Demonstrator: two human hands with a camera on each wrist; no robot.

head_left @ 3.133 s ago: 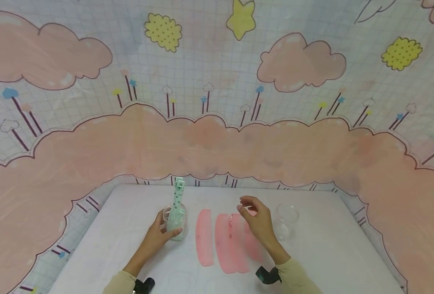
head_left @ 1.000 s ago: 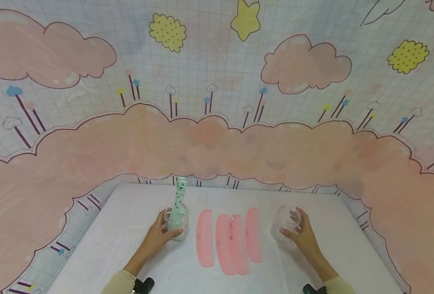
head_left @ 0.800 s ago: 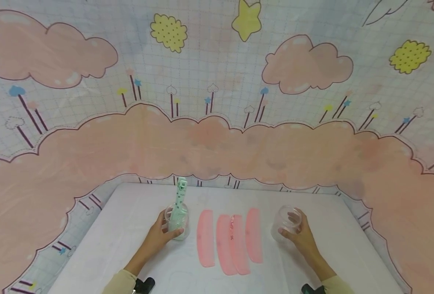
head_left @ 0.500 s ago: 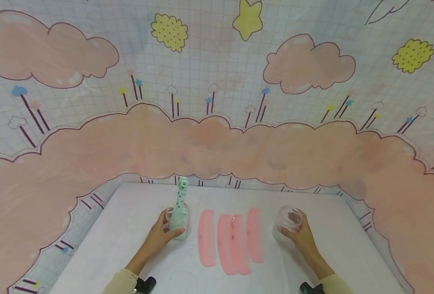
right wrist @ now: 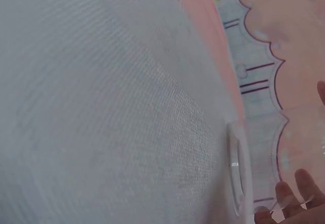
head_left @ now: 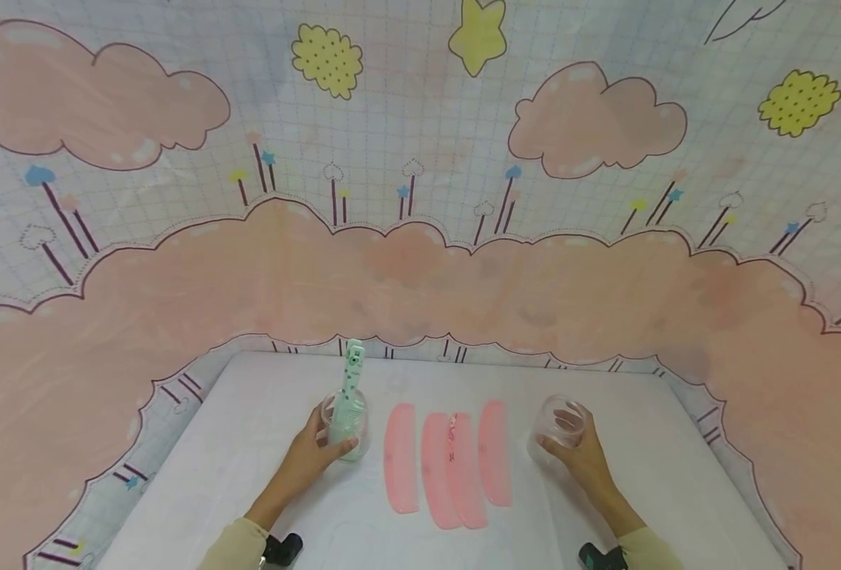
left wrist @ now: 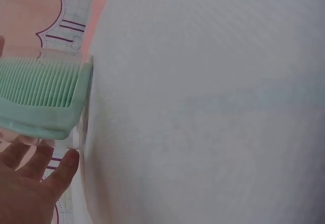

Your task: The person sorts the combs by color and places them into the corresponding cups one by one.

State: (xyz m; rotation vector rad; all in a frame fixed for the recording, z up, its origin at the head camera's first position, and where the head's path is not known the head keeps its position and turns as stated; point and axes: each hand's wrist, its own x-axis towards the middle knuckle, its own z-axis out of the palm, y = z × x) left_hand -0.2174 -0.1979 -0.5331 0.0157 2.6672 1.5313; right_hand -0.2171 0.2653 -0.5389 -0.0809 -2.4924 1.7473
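Note:
A mint-green comb (head_left: 349, 404) stands in a clear plastic cup (head_left: 327, 405), handle up and teeth end down. My left hand (head_left: 306, 461) grips this cup, thumb in front and fingers round its far side. The left wrist view shows the comb's teeth (left wrist: 38, 84) through the cup wall beside my left fingers (left wrist: 63, 176). On the right, my right hand (head_left: 590, 459) holds a second clear cup (head_left: 547, 423), with fingers visible through it. In the right wrist view, that cup (right wrist: 261, 155) rests on its base against the table, with fingertips (right wrist: 288, 196) along its side.
Several pink combs lie lengthwise on the white table (head_left: 249, 412) between the cups: a left one (head_left: 401, 459), two touching in the middle (head_left: 438, 475), one bearing dark-red lettering, and a right one (head_left: 494, 453). A patterned cloth backdrop (head_left: 420, 277) rises behind.
About three seconds ago my right hand was over the rightmost pink comb; it has since moved right and taken hold of the second cup. Over the last second both hands stay nearly still.

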